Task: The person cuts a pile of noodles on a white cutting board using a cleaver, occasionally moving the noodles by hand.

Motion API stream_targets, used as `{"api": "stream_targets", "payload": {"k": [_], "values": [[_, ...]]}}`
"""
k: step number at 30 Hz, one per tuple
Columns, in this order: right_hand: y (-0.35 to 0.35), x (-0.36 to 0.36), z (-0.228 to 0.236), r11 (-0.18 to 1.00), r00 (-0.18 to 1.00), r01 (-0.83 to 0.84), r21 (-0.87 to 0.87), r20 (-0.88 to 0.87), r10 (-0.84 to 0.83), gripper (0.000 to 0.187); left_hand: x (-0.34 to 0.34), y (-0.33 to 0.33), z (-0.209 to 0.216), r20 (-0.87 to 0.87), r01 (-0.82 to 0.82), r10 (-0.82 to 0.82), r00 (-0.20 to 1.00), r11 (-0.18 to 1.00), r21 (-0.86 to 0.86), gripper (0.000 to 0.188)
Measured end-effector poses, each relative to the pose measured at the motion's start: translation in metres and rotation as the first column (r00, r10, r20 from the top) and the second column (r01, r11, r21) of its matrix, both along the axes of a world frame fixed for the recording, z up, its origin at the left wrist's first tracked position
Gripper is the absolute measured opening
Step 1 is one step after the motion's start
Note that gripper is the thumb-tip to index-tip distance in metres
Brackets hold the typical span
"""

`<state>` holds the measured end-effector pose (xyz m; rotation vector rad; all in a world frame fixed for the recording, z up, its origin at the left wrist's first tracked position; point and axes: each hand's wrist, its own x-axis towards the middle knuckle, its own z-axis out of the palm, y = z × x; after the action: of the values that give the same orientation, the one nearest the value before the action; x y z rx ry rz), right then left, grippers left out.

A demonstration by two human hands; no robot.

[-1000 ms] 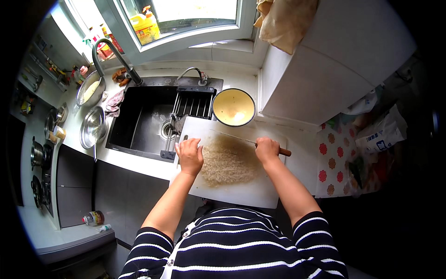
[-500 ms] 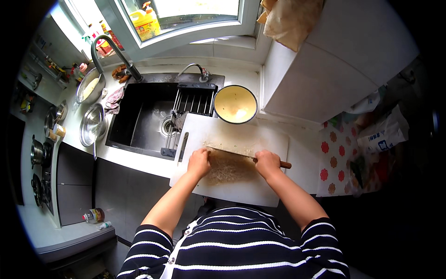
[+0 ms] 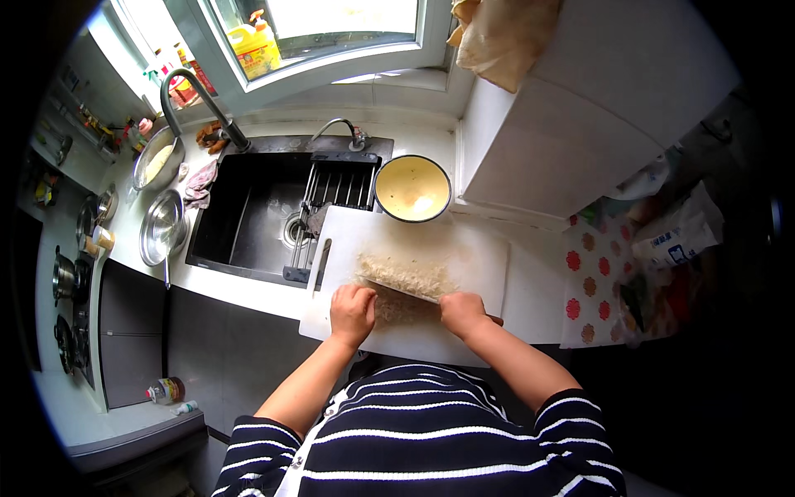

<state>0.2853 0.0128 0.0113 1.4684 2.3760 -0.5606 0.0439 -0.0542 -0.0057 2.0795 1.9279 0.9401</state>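
Two hands are busy over the white board (image 3: 480,248), which lies on the counter (image 3: 534,290) just to the right of the sink (image 3: 252,211). Your right hand (image 3: 464,314) is closed tight around the handle of the knife (image 3: 406,291). Your left hand (image 3: 353,315) is curled up near the tip of the blade. I cannot tell if it touches the blade or pinches anything.

The chopped food (image 3: 406,272), a pile of small pale bits, is on the board between your hands. The long blade runs across it on a slant, from your left hand to your right. Most of the bits sit in a heap on the far side of the blade. A thin, shady layer lies on the side near you.

It looks like you are at the chopping step, or maybe pushing the bits together with the blade. For the next move, I think you need a firm grip on the handle and left fingers well away from the sharp edge. Slow, steady pushes should stop bits from spilling off the board. The yellow bowl (image 3: 412,189) sits just past the board's far edge.
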Motion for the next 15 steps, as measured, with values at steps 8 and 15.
{"api": "stream_targets", "payload": {"k": [8,15], "values": [[-0.010,-0.008,0.037,0.999,0.999,-0.031,-0.021,-0.041,0.030,0.018,0.000,0.014,0.044,-0.345,0.179,-0.082,0.935,0.949,0.259,0.011],[-0.020,-0.010,0.009,1.000,0.999,0.019,-0.012,-0.050,-0.019,0.015,-0.003,0.015,0.031,-0.358,0.207,-0.135,0.924,0.963,0.172,0.012]]}}
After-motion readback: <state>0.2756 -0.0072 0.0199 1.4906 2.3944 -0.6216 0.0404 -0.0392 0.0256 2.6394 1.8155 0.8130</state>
